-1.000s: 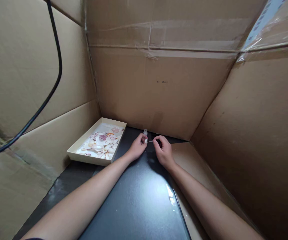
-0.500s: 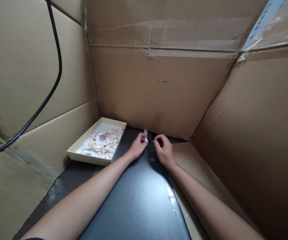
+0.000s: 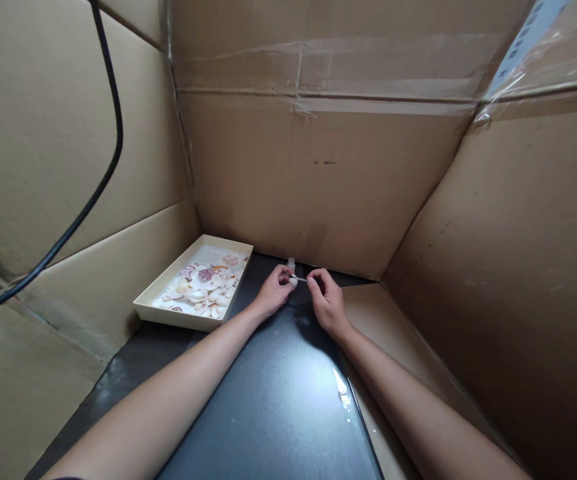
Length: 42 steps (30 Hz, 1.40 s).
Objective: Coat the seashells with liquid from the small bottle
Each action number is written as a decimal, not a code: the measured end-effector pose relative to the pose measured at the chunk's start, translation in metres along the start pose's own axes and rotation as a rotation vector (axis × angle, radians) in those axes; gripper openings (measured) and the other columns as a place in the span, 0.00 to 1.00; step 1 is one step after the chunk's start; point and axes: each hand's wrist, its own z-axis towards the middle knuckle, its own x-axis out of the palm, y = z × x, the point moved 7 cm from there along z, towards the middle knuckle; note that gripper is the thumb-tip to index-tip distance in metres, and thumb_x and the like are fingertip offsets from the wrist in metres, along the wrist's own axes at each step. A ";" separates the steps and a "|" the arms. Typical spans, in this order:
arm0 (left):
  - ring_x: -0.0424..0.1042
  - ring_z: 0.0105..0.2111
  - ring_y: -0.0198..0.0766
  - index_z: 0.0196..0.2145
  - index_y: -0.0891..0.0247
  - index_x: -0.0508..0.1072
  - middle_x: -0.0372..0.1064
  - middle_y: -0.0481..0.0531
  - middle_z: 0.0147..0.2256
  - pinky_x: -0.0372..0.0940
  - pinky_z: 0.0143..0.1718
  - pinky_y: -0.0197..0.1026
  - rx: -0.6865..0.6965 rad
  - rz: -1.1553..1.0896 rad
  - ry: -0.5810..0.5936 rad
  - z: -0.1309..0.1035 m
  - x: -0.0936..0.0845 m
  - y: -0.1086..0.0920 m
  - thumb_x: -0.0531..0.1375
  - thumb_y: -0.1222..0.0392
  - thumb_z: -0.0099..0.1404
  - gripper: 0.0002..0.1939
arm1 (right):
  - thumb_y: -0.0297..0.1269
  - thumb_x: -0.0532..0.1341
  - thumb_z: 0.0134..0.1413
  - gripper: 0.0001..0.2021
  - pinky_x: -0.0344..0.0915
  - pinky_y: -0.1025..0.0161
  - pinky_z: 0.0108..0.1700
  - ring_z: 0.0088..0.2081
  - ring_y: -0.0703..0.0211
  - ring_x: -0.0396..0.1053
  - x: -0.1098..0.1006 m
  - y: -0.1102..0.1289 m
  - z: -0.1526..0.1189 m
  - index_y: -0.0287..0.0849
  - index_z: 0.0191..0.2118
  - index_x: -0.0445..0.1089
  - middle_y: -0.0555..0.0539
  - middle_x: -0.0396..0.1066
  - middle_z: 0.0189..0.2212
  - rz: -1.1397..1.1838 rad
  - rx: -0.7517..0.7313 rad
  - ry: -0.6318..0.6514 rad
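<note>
My left hand (image 3: 274, 292) is closed, pinching a small white shell (image 3: 293, 282) between thumb and fingertips. Opposite it, my right hand (image 3: 327, 300) is closed on one end of a thin pale stick (image 3: 301, 279). The stick's other end reaches the shell; whether it touches cannot be told at this size. Just behind my left fingertips stands a small clear bottle (image 3: 291, 264), partly hidden by them. To the left, a cream tray (image 3: 178, 320) holds several white, orange and purple shells (image 3: 205, 275).
Cardboard walls (image 3: 328, 187) enclose the dark table (image 3: 268, 407) at the back and both sides. A cardboard sheet (image 3: 375, 313) lies along the right. A black cable (image 3: 113, 160) hangs down at the left.
My right hand has shifted slightly left, bringing the stick from just beside the shell up to it. My left hand keeps nearly the same place.
</note>
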 end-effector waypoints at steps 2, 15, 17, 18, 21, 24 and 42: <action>0.51 0.13 0.22 0.36 0.61 0.59 0.60 0.39 0.24 0.46 0.15 0.30 0.006 -0.005 0.001 0.000 0.000 0.000 0.58 0.63 0.55 0.12 | 0.38 0.55 0.57 0.06 0.57 0.66 0.32 0.28 0.63 0.60 -0.002 -0.002 0.000 0.42 0.34 0.64 0.51 0.65 0.29 -0.049 0.018 -0.025; 0.55 0.20 0.26 0.34 0.62 0.62 0.60 0.42 0.24 0.51 0.23 0.30 0.032 0.004 -0.052 -0.001 -0.003 -0.005 0.57 0.67 0.53 0.10 | 0.38 0.54 0.56 0.06 0.58 0.66 0.32 0.28 0.63 0.61 -0.003 0.001 0.000 0.42 0.35 0.64 0.51 0.65 0.29 -0.020 0.016 -0.021; 0.55 0.20 0.26 0.34 0.62 0.61 0.59 0.41 0.24 0.50 0.23 0.30 0.027 0.004 -0.051 -0.001 -0.003 -0.005 0.57 0.68 0.53 0.10 | 0.38 0.53 0.58 0.07 0.57 0.66 0.32 0.28 0.63 0.60 -0.002 0.001 0.000 0.42 0.35 0.63 0.51 0.65 0.29 -0.025 0.013 -0.002; 0.54 0.20 0.26 0.34 0.62 0.61 0.59 0.41 0.24 0.50 0.23 0.30 0.024 0.005 -0.052 -0.001 -0.003 -0.005 0.57 0.68 0.53 0.10 | 0.38 0.53 0.57 0.06 0.57 0.66 0.32 0.27 0.63 0.60 -0.002 0.000 0.000 0.42 0.34 0.63 0.51 0.65 0.29 -0.047 0.017 -0.005; 0.54 0.20 0.26 0.34 0.62 0.60 0.58 0.41 0.24 0.51 0.24 0.30 0.023 0.010 -0.058 -0.001 -0.004 -0.006 0.57 0.68 0.54 0.10 | 0.38 0.53 0.57 0.06 0.57 0.66 0.32 0.28 0.63 0.60 -0.004 -0.001 0.001 0.42 0.34 0.64 0.51 0.65 0.29 -0.096 0.017 -0.030; 0.55 0.20 0.26 0.34 0.61 0.60 0.57 0.40 0.24 0.51 0.25 0.31 0.022 0.019 -0.070 -0.001 -0.004 -0.006 0.57 0.68 0.54 0.10 | 0.37 0.53 0.56 0.06 0.57 0.66 0.32 0.28 0.62 0.60 -0.003 -0.001 0.002 0.42 0.33 0.64 0.50 0.66 0.29 -0.102 0.003 -0.029; 0.53 0.21 0.26 0.33 0.62 0.60 0.57 0.41 0.24 0.49 0.24 0.30 0.038 0.066 -0.076 -0.001 -0.004 -0.006 0.57 0.68 0.55 0.09 | 0.39 0.55 0.56 0.07 0.57 0.66 0.31 0.27 0.63 0.59 -0.002 -0.001 0.001 0.42 0.36 0.64 0.51 0.65 0.29 -0.022 0.017 -0.010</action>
